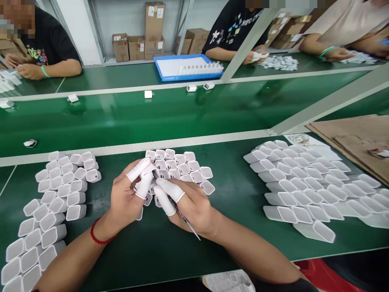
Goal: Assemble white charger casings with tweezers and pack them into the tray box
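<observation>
My left hand (126,198), with white finger covers, is closed around a small white plastic piece (154,172), mostly hidden by the fingers. Close beside it, my right hand (196,205), also in white finger covers, grips a pair of slim metal tweezers (186,220). The tweezers' rear end points down and right, while their tips lie near the held piece. Just beyond my hands stands a cluster of white plastic housings (183,168), open ends up, some with small dark slots. My hands cover part of this cluster.
More white housings stand in rows at the left (56,182) and right (285,198). A green conveyor belt (121,125) carries several small white adapters. Across it, people work at another bench, near a blue tray (170,69). Brown cardboard (355,134) lies at the right, behind a slanted metal post (328,101).
</observation>
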Available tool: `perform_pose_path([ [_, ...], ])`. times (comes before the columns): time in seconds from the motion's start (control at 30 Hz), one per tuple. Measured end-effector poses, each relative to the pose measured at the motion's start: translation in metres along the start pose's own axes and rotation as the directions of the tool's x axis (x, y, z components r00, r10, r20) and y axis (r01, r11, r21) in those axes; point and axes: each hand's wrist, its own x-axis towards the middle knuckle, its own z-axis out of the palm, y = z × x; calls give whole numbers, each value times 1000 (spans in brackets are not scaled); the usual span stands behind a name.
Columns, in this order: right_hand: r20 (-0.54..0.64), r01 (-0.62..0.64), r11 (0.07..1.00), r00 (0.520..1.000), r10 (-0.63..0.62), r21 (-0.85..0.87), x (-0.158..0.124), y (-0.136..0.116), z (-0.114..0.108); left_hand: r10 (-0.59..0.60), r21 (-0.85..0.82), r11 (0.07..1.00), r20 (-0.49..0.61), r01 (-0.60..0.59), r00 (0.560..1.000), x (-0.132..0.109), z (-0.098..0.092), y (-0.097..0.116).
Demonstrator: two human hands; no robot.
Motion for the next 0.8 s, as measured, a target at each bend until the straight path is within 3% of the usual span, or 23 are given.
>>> perform_pose_path([
  [0.1, 50, -36, 999, 998, 35, 24, 1, -3, 1, 39, 58, 998, -4, -38, 999, 0, 0, 0],
  [0.2, 27, -55, 997, 998, 53, 59, 2, -5, 2, 30, 62, 998, -21, -29, 999, 1, 1, -1],
  [0.43, -121, -106, 990, 986, 116, 90, 9, -3, -14, -107, -130, 987, -51, 99, 993, 6, 3, -5],
  [0.57, -138, -139, 980, 978, 159, 139, 13, -4, -15, -145, -166, 977, -69, 132, 987, 6, 2, -4],
  [0.8, -105, -153, 977, 980, 169, 152, 9, -4, -3, -94, -136, 987, -41, 87, 995, 1, 4, -7],
])
